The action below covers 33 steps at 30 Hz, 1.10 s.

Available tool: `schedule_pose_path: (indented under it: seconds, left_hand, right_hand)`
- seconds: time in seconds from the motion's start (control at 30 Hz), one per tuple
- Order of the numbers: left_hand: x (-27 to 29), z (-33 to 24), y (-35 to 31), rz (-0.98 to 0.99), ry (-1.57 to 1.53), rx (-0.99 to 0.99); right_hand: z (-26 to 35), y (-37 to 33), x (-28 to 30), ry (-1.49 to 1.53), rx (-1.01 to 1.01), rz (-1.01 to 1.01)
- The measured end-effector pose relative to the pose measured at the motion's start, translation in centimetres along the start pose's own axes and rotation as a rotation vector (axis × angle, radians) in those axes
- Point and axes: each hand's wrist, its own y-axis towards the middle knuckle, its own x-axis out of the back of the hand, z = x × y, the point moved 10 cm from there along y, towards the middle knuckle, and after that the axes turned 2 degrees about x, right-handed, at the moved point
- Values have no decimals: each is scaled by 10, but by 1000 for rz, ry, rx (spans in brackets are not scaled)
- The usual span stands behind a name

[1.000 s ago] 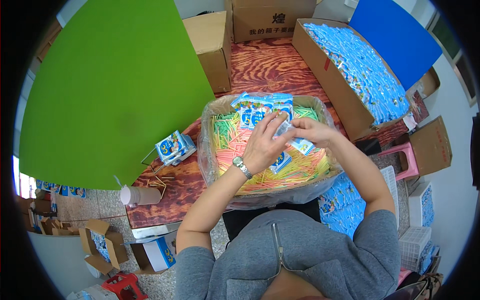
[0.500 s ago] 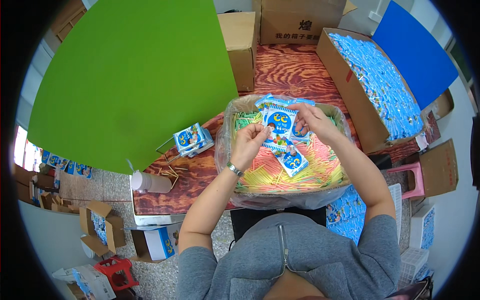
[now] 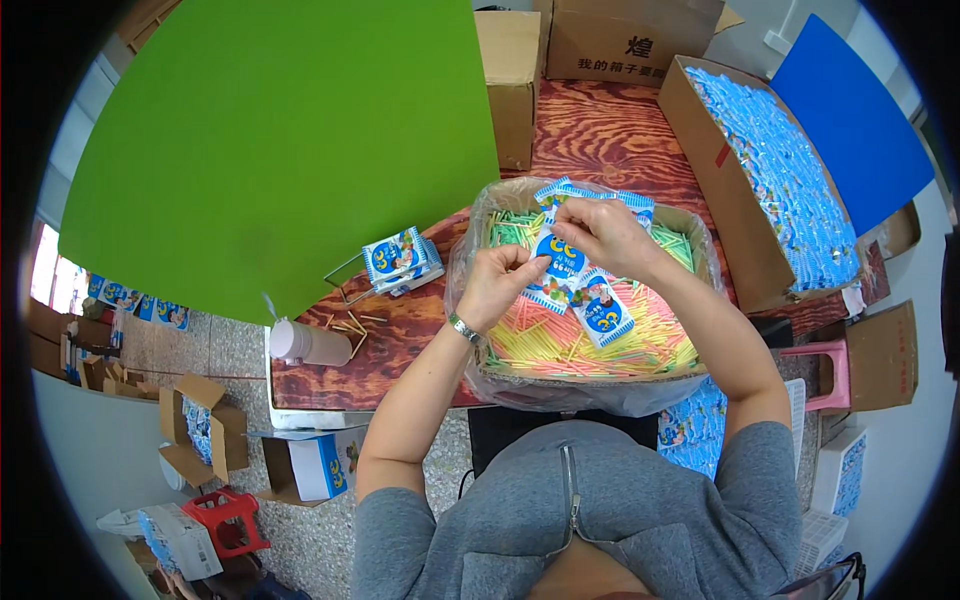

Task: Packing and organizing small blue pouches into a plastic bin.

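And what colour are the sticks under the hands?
The sticks are pink, yellow and green; best seen in the head view.

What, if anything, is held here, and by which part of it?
A blue-and-white packet: the left hand pinches its left edge. The right hand is at its top end; whether it grips too cannot be told.

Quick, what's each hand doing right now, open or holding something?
Left hand: closed, pinching the edge of a blue-and-white packet.
Right hand: curled at the packet's top; whether it grips cannot be told.
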Motion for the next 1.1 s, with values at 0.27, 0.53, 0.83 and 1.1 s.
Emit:
schedule_pose_path:
  seconds: [0.27,0.53,0.83,1.1]
  left_hand:
    - [5,-15,-14,-164,-332,-51]
    - [8,-11,-22,-299,-516,-109]
    - [12,-46,-12,-45,212,-214]
    - [35,-63,-11,-165,81,-171]
  right_hand:
    - [-66,-22,1,696,-328,-423]
    - [-47,-59,-74,1123,-585,-263]
    - [43,11,-17,-163,211,13]
    - [56,35,-2,18,285,-96]
